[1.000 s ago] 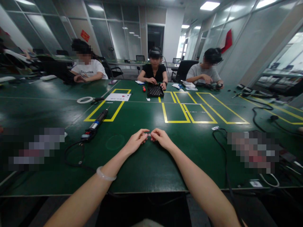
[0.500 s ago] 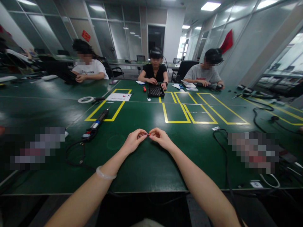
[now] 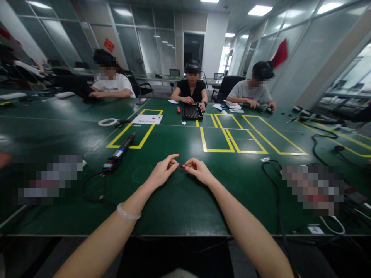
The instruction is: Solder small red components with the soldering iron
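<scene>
Just above the green table (image 3: 179, 216), a small red piece with a pale part (image 3: 183, 166) is pinched between the thumb and fingers of my right hand (image 3: 197, 170). It is too small to tell its kind. Close on its left is my left hand (image 3: 164, 170), thumb and fingers apart, holding nothing and not touching the piece. A bracelet (image 3: 129, 212) circles my left wrist.
An electric screwdriver (image 3: 118, 154) with a black cord lies to my left. Yellow tape outlines (image 3: 218, 150) mark the table ahead. A white sheet (image 3: 147, 119) lies beyond. Across the table, a person handles a black tray (image 3: 192, 112). Cables (image 3: 276, 189) run along the right.
My left hand has let go of the small red piece and its fingers have opened away to the left. The piece stays in my right hand. The view has shifted slightly.
</scene>
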The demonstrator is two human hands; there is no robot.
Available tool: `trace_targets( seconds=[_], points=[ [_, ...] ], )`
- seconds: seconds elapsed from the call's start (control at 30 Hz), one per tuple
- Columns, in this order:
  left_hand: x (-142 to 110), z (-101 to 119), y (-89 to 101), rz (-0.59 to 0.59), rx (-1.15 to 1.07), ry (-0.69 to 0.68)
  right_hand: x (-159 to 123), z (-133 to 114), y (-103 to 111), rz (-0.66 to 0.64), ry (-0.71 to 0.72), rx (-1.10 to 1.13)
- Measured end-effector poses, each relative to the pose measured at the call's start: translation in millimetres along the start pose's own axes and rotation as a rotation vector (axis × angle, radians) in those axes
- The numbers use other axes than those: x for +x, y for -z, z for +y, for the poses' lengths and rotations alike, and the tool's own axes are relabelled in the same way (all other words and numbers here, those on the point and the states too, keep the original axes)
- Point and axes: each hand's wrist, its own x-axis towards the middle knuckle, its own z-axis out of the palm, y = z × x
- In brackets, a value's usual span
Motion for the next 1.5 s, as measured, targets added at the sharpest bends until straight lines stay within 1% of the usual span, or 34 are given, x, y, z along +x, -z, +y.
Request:
trace_targets(
  seconds=[0.07,0.1,0.2,0.3,0.37,0.43,0.47,0.5,0.57,0.63,0.77,0.9,1.0,1.1,1.27,1.4,1.5],
  points=[
    [2,-8,18.0,0.032,0.111,-0.020,0,0,0,0.009,-0.004,-0.002],
    [2,-15,30.0,0.046,0.185,-0.024,0,1,0,0.012,-0.005,-0.001],
    [0,-46,76.4,0.040,0.466,0.002,0,2,0,0.010,-0.006,0.002],
    [-8,-80,130.4,-0.021,0.762,0.108,0,3,1,0.005,-0.012,-0.003],
    [-14,-98,163.1,-0.104,0.881,0.203,0,3,1,0.002,-0.015,-0.010],
    [-20,-111,187.9,-0.201,0.926,0.300,-1,4,1,-0.002,-0.014,-0.016],
    [-22,-116,196.7,-0.248,0.920,0.339,-1,4,1,-0.004,-0.014,-0.018],
    [-24,-119,203.1,-0.293,0.892,0.362,-1,4,1,-0.005,-0.012,-0.022],
    [-27,-124,209.4,-0.366,0.797,0.383,-1,3,1,-0.008,-0.014,-0.034],
    [-28,-127,209.8,-0.391,0.719,0.399,-2,3,1,-0.007,-0.016,-0.045],
    [-28,-127,204.2,-0.346,0.724,0.436,-2,2,2,-0.010,-0.020,-0.044],
    [-29,-118,195.6,-0.325,0.731,0.364,-1,3,2,-0.017,-0.020,-0.046],
    [-27,-106,182.2,-0.324,0.735,0.371,-1,2,1,-0.021,-0.022,-0.038],
    [-23,-92,161.4,-0.306,0.751,0.379,-1,2,2,-0.011,-0.020,-0.035],
    [-15,-59,116.2,-0.299,0.796,0.378,-1,2,3,0.005,-0.002,-0.049],
    [-9,-33,78.0,-0.275,0.730,0.308,0,3,2,-0.002,0.003,-0.033],
    [-5,-18,51.2,-0.258,0.640,0.250,1,4,2,0.019,0.021,-0.008]
  ],
)
